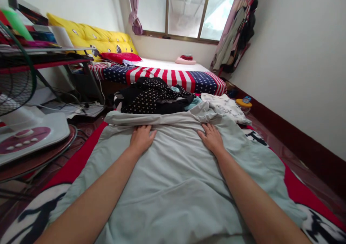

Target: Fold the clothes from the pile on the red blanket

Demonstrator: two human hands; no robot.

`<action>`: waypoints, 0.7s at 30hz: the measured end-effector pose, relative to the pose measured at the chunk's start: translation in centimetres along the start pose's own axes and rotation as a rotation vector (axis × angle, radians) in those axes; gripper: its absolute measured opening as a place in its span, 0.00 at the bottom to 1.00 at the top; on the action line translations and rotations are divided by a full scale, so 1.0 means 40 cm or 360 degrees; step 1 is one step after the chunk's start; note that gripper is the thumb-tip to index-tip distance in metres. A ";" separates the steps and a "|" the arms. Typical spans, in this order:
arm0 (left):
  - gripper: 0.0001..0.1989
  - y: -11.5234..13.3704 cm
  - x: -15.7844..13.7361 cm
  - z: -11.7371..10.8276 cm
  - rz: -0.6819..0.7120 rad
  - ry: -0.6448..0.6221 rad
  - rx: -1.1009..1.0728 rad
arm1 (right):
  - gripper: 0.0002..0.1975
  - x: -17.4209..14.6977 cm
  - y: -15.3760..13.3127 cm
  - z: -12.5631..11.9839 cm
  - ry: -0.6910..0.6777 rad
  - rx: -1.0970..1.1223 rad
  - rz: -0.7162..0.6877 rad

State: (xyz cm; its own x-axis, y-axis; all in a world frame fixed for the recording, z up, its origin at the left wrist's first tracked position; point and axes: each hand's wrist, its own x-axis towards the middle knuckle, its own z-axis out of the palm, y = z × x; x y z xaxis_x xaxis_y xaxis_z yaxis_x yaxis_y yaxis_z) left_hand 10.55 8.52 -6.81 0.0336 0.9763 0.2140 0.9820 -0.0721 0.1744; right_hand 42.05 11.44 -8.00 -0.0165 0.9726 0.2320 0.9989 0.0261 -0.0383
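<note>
A pale grey-green garment [178, 157] lies spread over a red bed cover [78, 161] with black-and-white prints, wrinkled along its far edge. My left hand [142, 138] rests palm down on the cloth near that edge, fingers stretched forward and thumb apart. To the right, my right hand [212, 137] lies flat on the same cloth, its fingers spread. Just beyond the garment sits a heap of dark clothes [151, 96], the top one black with white dots. Beside the heap is a white patterned garment [224, 105].
On the left stand a fan [29, 128] on a round stool and a cluttered desk [48, 62]. A second bed with a stars-and-stripes cover [162, 74] is under the window. Clothes hang on a rack [238, 35] at right, near a yellow stool [243, 102].
</note>
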 end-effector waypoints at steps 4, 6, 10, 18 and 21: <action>0.25 0.014 -0.045 -0.003 0.0446 -0.0028 -0.0081 | 0.29 -0.002 -0.004 -0.007 -0.0029 -0.0019 0.0010; 0.26 0.013 -0.056 -0.001 0.0683 -0.0113 -0.0076 | 0.30 -0.001 -0.005 -0.009 -0.0039 -0.0019 -0.0003; 0.28 0.013 -0.061 0.003 0.0700 -0.0224 -0.0048 | 0.31 -0.002 -0.007 -0.016 -0.0149 -0.0042 -0.0009; 0.30 0.013 -0.093 -0.007 0.0615 -0.0307 -0.0037 | 0.32 -0.094 -0.001 -0.047 -0.0392 -0.0052 -0.0107; 0.32 0.005 -0.123 -0.017 0.0622 -0.0372 -0.0050 | 0.32 -0.138 0.001 -0.079 -0.0452 0.0026 -0.0135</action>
State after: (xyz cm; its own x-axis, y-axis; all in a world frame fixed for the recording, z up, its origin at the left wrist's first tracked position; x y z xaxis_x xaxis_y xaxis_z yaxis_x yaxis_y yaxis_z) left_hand 10.43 3.55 -7.18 0.4453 0.8941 0.0478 0.8812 -0.4471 0.1534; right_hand 42.33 5.33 -6.22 -0.1139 0.9924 -0.0459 0.9926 0.1118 -0.0468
